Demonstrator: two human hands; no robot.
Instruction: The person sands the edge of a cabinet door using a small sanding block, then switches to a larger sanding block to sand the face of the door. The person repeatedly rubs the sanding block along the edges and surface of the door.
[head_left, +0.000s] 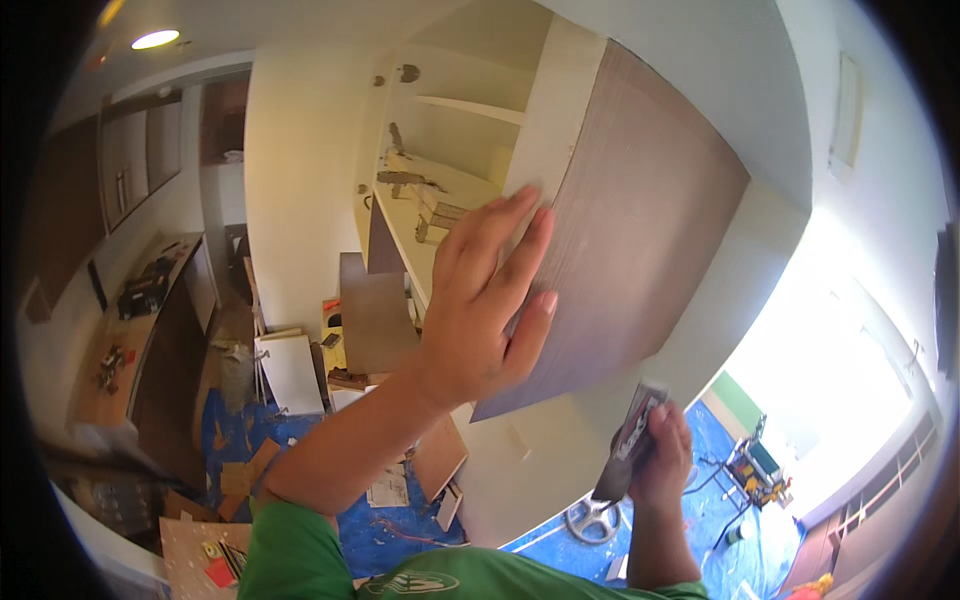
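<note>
My left hand (476, 300) is raised with its fingers spread. Its fingertips lie at the seam between a pale cabinet side strip (559, 105) and a wood-grain panel (645, 202); whether they press on it I cannot tell. In my right hand (667, 457), lower down, is a flat dark hand tool (631, 446) with lettering on its side; its exact kind is unclear. The open cabinet (457, 82) stands behind my left hand, partly hidden by it. Wooden blocks (435, 206) and grey-brown fittings (401, 178) lie on its lower shelf.
Blue sheeting (375, 540) covers the floor, with board offcuts (439, 457) strewn on it. A metal handwheel (592, 521) and a machine on a stand (754, 472) are at lower right. White boards (291, 373) lean at left, near a counter (97, 390) bearing tools.
</note>
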